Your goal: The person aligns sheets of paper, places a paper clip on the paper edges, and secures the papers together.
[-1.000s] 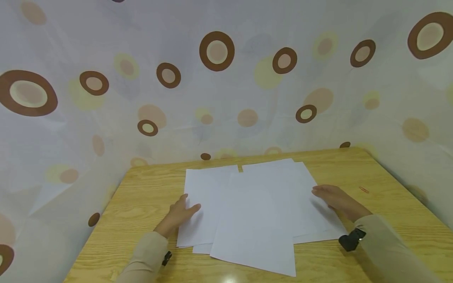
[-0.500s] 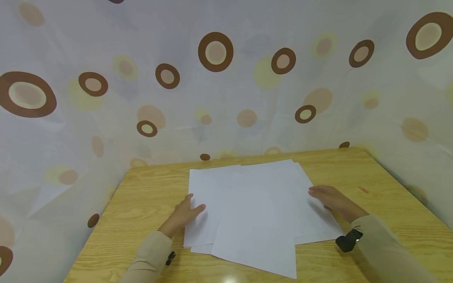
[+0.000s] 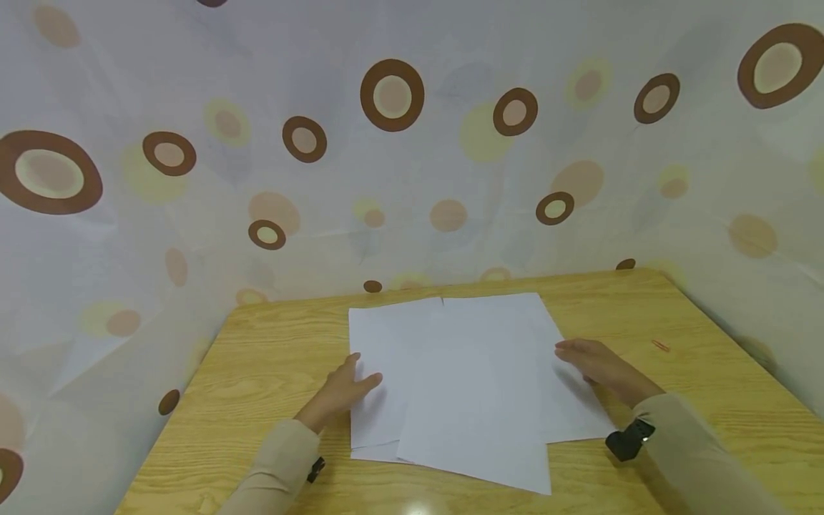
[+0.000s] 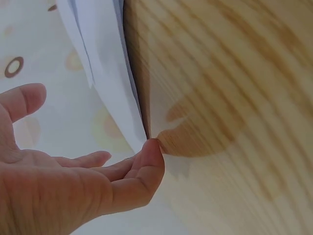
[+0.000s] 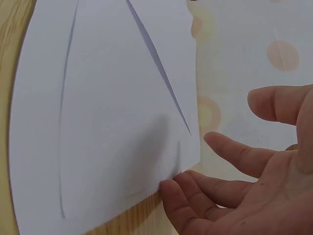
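Several white paper sheets (image 3: 470, 386) lie overlapping and fanned out on the wooden table, the top one jutting toward the near side. At the left edge of the sheets is my left hand (image 3: 341, 390), thumb spread over the paper. In the left wrist view, the fingertips of that hand (image 4: 73, 191) press the edge of the paper (image 4: 105, 58). My right hand (image 3: 601, 365) stands at the opposite edge. Its lower fingertips meet the sheets' edge in the right wrist view, where the paper (image 5: 107, 107) shows layered edges and the thumb stays raised. Neither hand grips anything.
A small red paper clip (image 3: 660, 345) lies on the wooden table (image 3: 277, 357) to the right of the sheets. Behind and beside the table hangs a white sheet with brown and yellow circles (image 3: 450, 143). Both wrists wear black straps.
My left hand has moved right, pushing the left sheets inward. My right hand has shifted slightly left. The sheets now overlap more, and the gap at their far edge has narrowed.
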The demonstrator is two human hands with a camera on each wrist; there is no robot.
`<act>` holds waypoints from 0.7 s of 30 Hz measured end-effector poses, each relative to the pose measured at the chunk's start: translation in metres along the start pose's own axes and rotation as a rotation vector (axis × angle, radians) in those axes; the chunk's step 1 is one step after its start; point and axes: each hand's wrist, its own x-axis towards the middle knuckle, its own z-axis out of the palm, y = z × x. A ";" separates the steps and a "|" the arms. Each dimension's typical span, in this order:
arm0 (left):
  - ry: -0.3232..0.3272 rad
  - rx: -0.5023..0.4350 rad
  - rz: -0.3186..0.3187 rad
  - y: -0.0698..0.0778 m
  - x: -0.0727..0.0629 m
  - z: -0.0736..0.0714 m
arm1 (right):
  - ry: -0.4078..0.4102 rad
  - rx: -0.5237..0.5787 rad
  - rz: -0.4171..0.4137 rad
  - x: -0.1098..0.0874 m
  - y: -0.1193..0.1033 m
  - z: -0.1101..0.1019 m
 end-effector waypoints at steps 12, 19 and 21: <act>-0.047 0.066 0.092 0.002 0.003 0.007 | -0.027 -0.062 -0.056 0.000 -0.001 0.006; -0.028 0.040 0.079 -0.003 0.007 0.002 | -0.013 -0.050 -0.080 0.001 0.001 0.002; -0.026 0.004 0.061 -0.004 0.008 -0.002 | -0.012 -0.020 -0.088 0.000 0.002 -0.003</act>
